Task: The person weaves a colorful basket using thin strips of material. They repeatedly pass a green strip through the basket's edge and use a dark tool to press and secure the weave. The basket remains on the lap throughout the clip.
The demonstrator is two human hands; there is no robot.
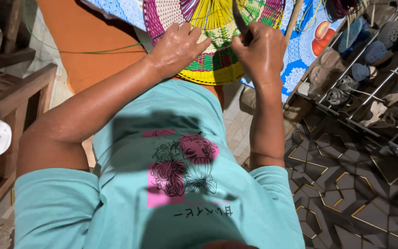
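1. Biggest thing under me: my own teal shirt with its pink print, filling the near half of the view, and the orange cloth over my lap beyond it.
2. On the right there's the dark floor with gold-lined tiles, and a metal shoe rack at far right, loaded with sandals. A wooden bench frame stands on the left.
3. Far centre, over a blue patterned cloth, lies the woven piece, a rounded panel of yellow, green, pink and white strips. Its yellow rim curves toward me, and it sits just beyond both hands.
4. My left hand lies on the weave, fingers curled and pressed down on the near-left part, holding the panel steady.
5. My right hand is closed in a fist around a dark, slim tool or strip; I can't tell which. Its long axis runs away from me, leaning slightly left.
6. Both hands are about equally near the rim, with the gap between them right over the weave's centre line.
7. A thin green strand trails off left from the weave across the orange cloth.
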